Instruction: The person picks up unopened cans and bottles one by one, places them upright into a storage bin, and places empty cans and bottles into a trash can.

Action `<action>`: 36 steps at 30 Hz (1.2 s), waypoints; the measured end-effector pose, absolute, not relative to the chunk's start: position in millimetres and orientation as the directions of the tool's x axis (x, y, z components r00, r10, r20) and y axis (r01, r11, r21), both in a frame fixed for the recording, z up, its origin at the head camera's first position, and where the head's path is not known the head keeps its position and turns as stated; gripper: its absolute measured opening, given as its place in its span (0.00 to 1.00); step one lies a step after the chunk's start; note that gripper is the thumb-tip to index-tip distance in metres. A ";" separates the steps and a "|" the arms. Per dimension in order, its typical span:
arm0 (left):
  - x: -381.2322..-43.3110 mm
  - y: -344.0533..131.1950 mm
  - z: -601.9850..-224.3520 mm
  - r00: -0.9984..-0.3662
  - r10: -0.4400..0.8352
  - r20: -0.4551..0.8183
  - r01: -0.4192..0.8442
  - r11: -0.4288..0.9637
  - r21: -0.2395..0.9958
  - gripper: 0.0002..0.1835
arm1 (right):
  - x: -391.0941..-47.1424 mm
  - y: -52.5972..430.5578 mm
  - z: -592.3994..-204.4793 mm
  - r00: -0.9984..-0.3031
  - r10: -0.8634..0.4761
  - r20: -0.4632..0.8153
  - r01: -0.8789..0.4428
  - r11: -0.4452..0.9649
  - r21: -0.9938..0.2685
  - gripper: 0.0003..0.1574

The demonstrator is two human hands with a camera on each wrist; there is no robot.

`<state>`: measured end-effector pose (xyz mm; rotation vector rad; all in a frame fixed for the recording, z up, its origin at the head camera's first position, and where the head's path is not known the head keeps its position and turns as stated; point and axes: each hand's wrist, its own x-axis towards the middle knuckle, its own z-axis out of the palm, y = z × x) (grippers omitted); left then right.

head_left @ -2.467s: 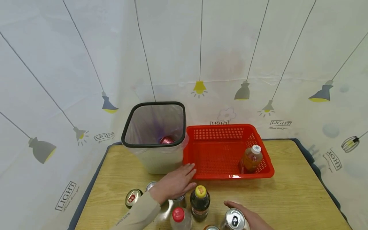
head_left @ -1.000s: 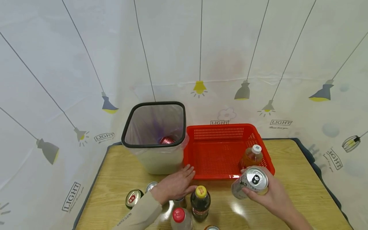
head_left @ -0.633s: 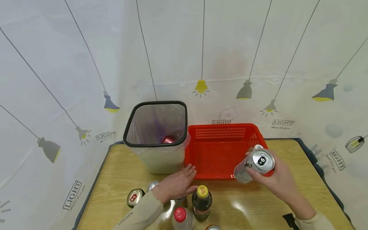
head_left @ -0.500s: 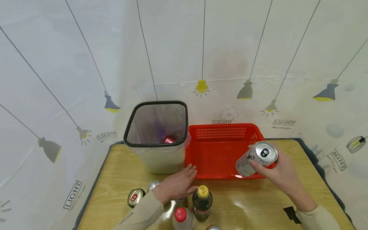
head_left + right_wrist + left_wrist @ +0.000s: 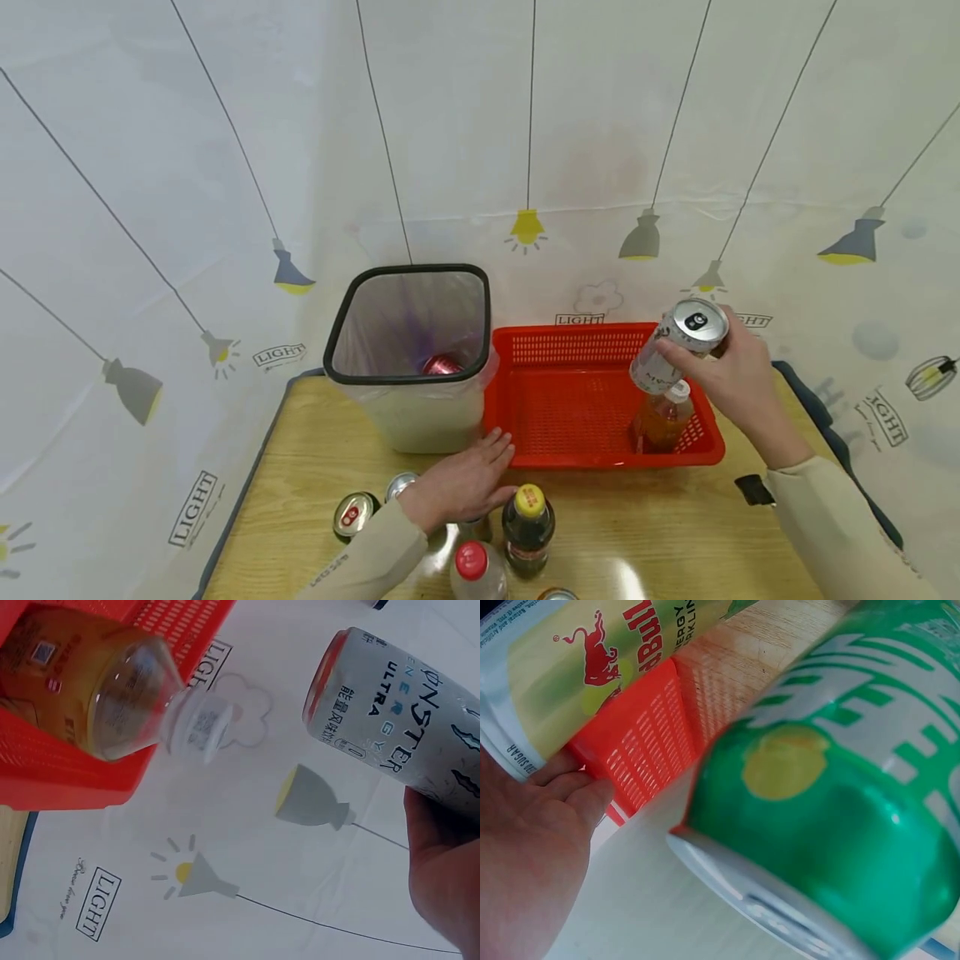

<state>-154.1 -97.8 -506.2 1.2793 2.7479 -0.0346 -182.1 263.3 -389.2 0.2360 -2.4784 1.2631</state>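
My right hand (image 5: 738, 375) grips a silver Monster energy drink can (image 5: 654, 367), tilted and held in the air over the right end of the red basket (image 5: 566, 460). Below it, inside the basket, an orange-brown drink bottle (image 5: 662, 427) with a white cap stands upright. My left hand (image 5: 461, 483) lies with straight fingers, their tips at the basket's front left corner, and holds nothing. Close to it in the left wrist view are a Red Bull can (image 5: 562, 690) and a green can (image 5: 817, 802). Part of another can is hidden under the hand.
A bin (image 5: 423, 421) with a clear liner and a red can (image 5: 442, 365) inside stands left of the basket. In front are a yellow-capped dark bottle (image 5: 528, 537), a red-capped clear bottle (image 5: 480, 575) and an orange-rimmed can (image 5: 557, 594). A printed cloth (image 5: 585, 125) hangs behind.
My right hand has lifted the Monster can from the near side of the table, then moved it forward and up over the basket. The left hand has stayed in place.
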 end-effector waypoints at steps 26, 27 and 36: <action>-151.6 -99.8 -504.5 -0.642 0.759 -0.109 0.762 0.647 0.023 0.34 | -268.0 297.5 -454.2 -0.996 -0.061 -0.060 0.005 0.652 -0.758 0.55; -151.9 -99.9 -504.7 -0.642 0.759 -0.110 0.761 0.648 0.022 0.34 | -269.3 298.1 -456.5 -0.995 -0.067 -0.075 0.011 0.669 -0.743 0.55; -153.0 -99.7 -502.4 -0.651 0.746 -0.143 0.748 0.662 0.048 0.34 | -280.8 304.8 -475.5 -0.966 -0.152 -0.211 0.039 0.717 -0.696 0.48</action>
